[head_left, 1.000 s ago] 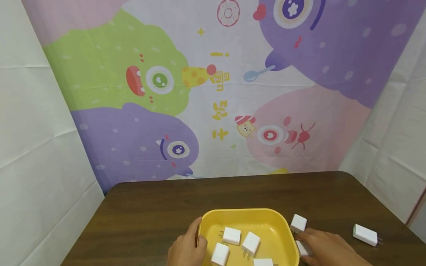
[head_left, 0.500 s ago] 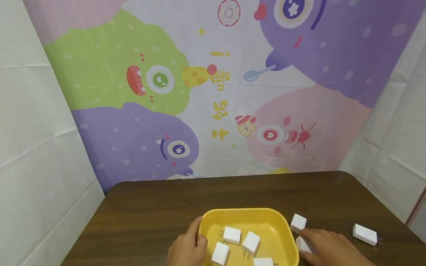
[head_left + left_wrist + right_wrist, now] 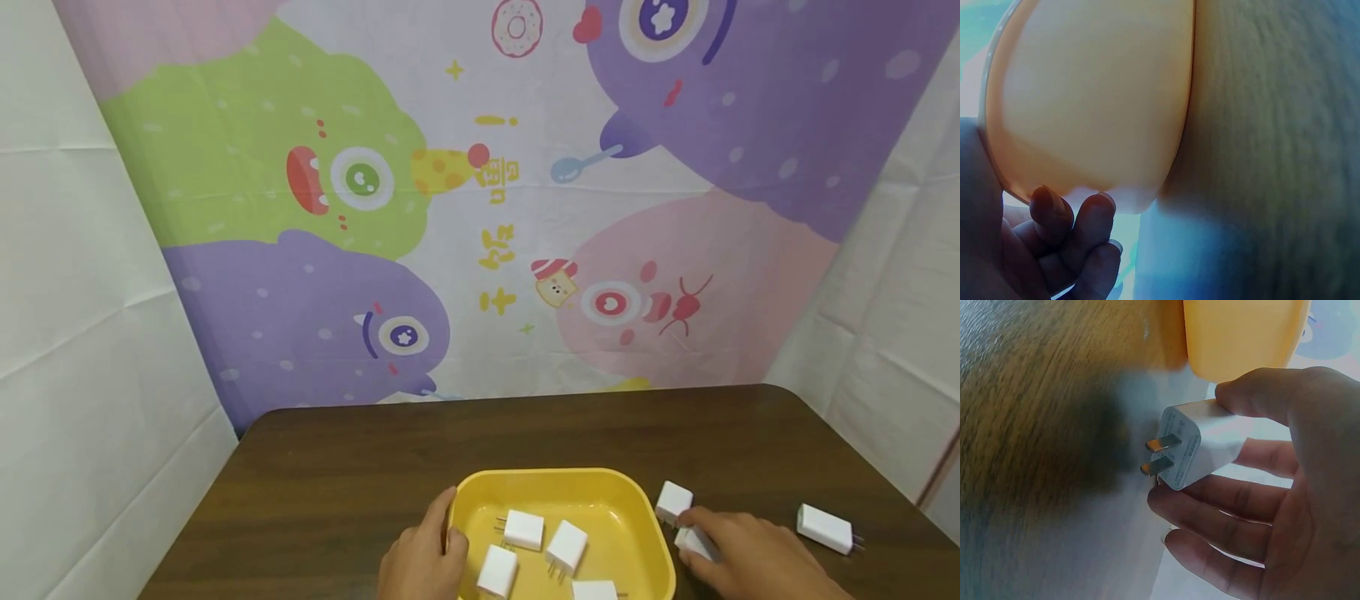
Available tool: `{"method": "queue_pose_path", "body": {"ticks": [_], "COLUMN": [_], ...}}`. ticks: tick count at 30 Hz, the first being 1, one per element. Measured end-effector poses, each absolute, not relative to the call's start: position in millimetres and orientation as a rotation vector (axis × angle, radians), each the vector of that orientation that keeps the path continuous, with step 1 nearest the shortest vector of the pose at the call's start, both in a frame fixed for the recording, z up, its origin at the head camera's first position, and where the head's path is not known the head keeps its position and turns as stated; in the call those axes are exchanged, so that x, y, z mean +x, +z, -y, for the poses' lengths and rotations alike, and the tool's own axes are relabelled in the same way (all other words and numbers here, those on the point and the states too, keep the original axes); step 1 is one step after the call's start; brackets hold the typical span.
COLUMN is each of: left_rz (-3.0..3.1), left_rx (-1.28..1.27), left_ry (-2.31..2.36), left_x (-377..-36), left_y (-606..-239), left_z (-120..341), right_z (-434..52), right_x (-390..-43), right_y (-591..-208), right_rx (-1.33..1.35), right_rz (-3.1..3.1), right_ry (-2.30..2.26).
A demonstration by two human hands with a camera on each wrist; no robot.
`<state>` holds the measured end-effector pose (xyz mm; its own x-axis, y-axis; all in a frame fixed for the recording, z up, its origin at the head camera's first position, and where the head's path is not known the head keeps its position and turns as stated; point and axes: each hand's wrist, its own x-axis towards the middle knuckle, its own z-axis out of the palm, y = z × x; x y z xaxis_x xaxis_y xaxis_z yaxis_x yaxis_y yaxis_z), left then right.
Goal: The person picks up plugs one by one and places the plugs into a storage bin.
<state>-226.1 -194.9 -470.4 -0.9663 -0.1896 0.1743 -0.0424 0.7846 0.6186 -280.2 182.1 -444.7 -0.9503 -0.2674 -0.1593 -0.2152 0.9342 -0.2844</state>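
Note:
My left hand (image 3: 423,550) holds the left side of a yellow plastic tray (image 3: 551,473), thumb near the rim. In the left wrist view its curled fingers lie at the tray's outer wall (image 3: 1097,106). My right hand (image 3: 750,550) is just right of the tray. It pinches a white charger plug (image 3: 1210,434) between thumb and fingers, and its two metal prongs point away from the palm in the right wrist view. Inside the tray lie several similar plugs, among them one near the middle (image 3: 566,546); the lowest is cut off by the frame edge.
A white plug (image 3: 674,502) stands between the tray and my right fingertips. Another plug (image 3: 825,528) lies farther right on the dark wooden table (image 3: 360,467). A cartoon-printed cloth (image 3: 495,350) hangs behind the table, with white cloth (image 3: 97,350) at the sides.
My right hand has shifted slightly right and away from the tray, taking the pinched plug with it and turning it a little. My left hand and the tray have stayed put.

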Motion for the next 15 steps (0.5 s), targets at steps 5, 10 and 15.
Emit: {"method": "queue_pose_path", "body": {"ticks": [5, 10, 15], "left_rz": [2.759, 2.76, 2.761], "left_rx": [0.189, 0.184, 0.19], "left_ry": [-0.961, -0.953, -0.949], "left_x": [-226.1, -226.7, -226.9], "left_y": [-469.3, -469.2, -470.0], "left_z": [194.4, 194.3, 194.6], "right_z": [-183.4, -182.6, -178.8], "right_x": [-280.7, -282.3, -283.1], "right_y": [-442.9, -440.2, -437.5], "right_rx": [-0.327, -0.269, -0.249], "right_rz": [-2.914, -2.895, -2.923], "right_ry": [-0.392, -0.412, -0.414]}}
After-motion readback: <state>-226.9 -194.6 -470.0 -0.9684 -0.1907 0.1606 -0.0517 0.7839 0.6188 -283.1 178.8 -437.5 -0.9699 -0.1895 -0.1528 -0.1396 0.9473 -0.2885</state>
